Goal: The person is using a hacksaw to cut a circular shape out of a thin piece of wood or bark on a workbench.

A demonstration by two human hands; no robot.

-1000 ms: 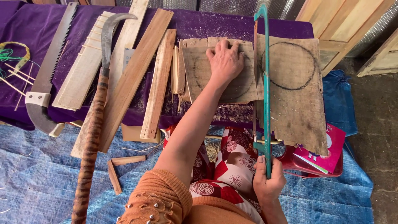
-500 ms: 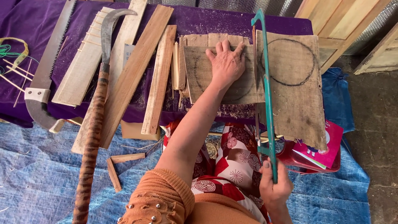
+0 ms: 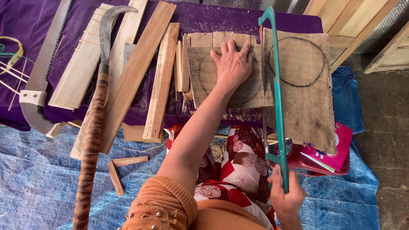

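Note:
My left hand (image 3: pixel 232 64) lies flat, fingers spread, on a thin wooden board (image 3: pixel 217 87) marked with a drawn arc. My right hand (image 3: pixel 284 196) grips the handle of a teal-framed saw (image 3: pixel 277 91) whose blade runs down the cut between that board and a second board (image 3: pixel 304 91) bearing a drawn black circle. Both boards rest on a table under a purple cloth (image 3: pixel 204 19), with sawdust around the cut.
Several wooden planks (image 3: pixel 140 72) lie left of the boards. A sickle with a striped handle (image 3: pixel 91 136) and a toothed pruning saw (image 3: pixel 42 72) lie farther left. Blue tarp (image 3: pixel 38 179) covers the floor, with wood offcuts (image 3: pixel 121 168). A red stool (image 3: pixel 313 162) holds pink books.
The saw and my right hand have slid back toward me along the cut. My left hand stays pressed on the board.

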